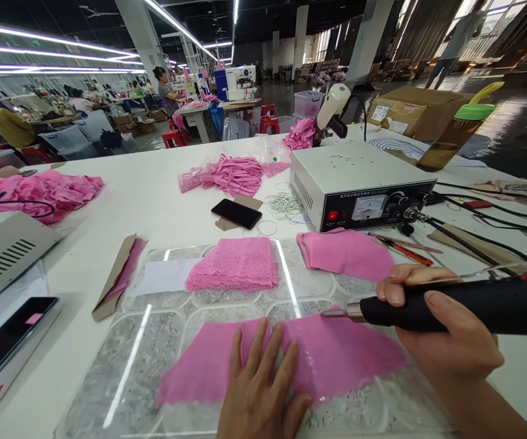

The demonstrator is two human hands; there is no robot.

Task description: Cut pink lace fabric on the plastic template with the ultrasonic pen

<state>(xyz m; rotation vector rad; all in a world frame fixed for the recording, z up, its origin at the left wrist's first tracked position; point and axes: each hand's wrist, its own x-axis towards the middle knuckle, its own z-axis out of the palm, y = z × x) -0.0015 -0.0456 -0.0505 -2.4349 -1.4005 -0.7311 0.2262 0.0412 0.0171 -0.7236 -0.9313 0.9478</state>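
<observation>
**Workshop table (144,189): pink fabric (336,360) under a black tool (496,308)**

On the table we log a clear textured plate (121,378) that carries the fabric. Item: one right hand (451,347), closed round the black tool, whose metal tip (339,313) juts past the fingers and sits just over the fabric's upper edge. Item: one left hand (258,396), flat with fingers spread, pressing the fabric below the tip.

Step in hand, as we judge it: working that edge with the tip. The next move calls for a steady palm and a level tip.

Beyond the grip: folded lace (236,263), a folded pink piece (346,253) and a control box (359,183).

Unclear: we cannot tell whether the tip touches the cloth, the tool's rear is cut off, and the box's label is too small to read.
</observation>
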